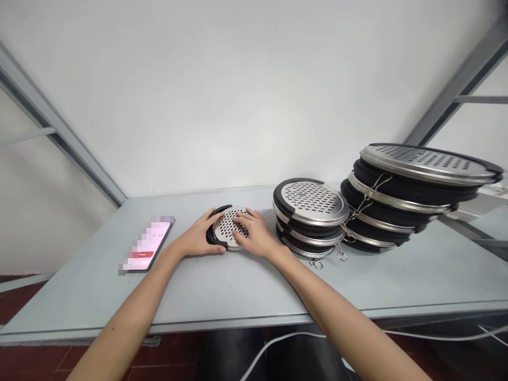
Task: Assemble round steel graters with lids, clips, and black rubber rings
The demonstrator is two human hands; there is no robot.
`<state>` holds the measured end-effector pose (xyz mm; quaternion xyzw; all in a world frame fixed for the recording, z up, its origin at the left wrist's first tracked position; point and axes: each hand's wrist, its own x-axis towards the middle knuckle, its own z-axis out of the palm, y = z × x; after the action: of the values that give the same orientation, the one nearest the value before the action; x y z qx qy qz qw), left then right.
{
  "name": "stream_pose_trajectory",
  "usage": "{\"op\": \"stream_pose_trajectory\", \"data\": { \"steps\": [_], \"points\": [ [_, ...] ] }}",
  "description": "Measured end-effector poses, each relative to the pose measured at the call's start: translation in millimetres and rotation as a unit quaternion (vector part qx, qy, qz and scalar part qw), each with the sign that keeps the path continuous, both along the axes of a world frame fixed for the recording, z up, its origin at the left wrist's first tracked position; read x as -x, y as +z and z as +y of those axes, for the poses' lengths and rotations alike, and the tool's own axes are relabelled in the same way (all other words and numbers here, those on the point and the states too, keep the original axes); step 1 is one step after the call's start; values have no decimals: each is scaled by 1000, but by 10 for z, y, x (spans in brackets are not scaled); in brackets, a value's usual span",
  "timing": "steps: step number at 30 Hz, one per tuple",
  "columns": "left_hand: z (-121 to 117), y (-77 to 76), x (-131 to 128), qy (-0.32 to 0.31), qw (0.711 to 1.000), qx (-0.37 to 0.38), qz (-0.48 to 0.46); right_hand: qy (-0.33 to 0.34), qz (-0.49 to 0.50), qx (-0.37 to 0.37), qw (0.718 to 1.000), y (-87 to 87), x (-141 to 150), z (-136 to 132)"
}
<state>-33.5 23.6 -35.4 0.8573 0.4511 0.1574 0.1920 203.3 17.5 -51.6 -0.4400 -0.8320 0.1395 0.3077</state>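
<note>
A small round perforated metal lid (227, 226) with a black rim on its left side lies flat on the grey table, partly covered by both hands. My left hand (199, 237) curves around the black rim, its fingers at the far side and its thumb at the near side. Across the right part of the metal top spreads my right hand (257, 233), fingertips touching the holes and fingers apart. Just right of that hand stands a stack of larger lids of the same kind (313, 203), with wire clasps hanging from its side.
A taller, leaning stack of still larger perforated lids (428, 161) stands at the right. On the left lies a phone (148, 246) with its screen lit. The grey table (230, 296) meets a white wall behind. A white cable (278, 338) hangs below the front edge.
</note>
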Motion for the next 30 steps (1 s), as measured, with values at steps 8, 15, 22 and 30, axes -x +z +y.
{"op": "stream_pose_trajectory", "data": {
  "steps": [8, 15, 22, 30],
  "points": [
    [14, 36, 29, -6, 1000, -8, -28, 33, -9, 2, 999, -13, -19, 3],
    [-4, 6, 13, 26, 1000, -8, -13, 39, -33, 6, 999, 26, -14, -4],
    [-1, 12, 15, 29, 999, -8, -14, 37, -30, 12, 999, 26, -11, 0],
    [-35, 16, -13, -3, 998, -33, -49, 63, 13, -27, 998, -64, 23, 53]
  ]
}}
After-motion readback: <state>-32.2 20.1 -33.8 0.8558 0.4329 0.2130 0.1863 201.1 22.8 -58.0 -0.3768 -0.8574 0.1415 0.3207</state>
